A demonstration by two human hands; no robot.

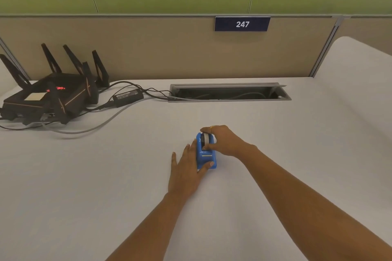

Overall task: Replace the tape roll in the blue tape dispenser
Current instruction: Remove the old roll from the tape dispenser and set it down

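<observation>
Mid-desk I see the blue tape dispenser (206, 155), its tape roll (205, 139) mostly hidden under my right hand (224, 140), whose fingers pinch it. My left hand (186, 170) lies open, thumb bracing the dispenser's near end.

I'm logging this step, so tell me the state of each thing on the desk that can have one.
Blue tape dispenser: upright on desk, roll seated.
Tape roll: in dispenser, pinched by right hand.
Left hand: bracing the dispenser's side.
Router: red light on.
Cable hatch: open.
</observation>
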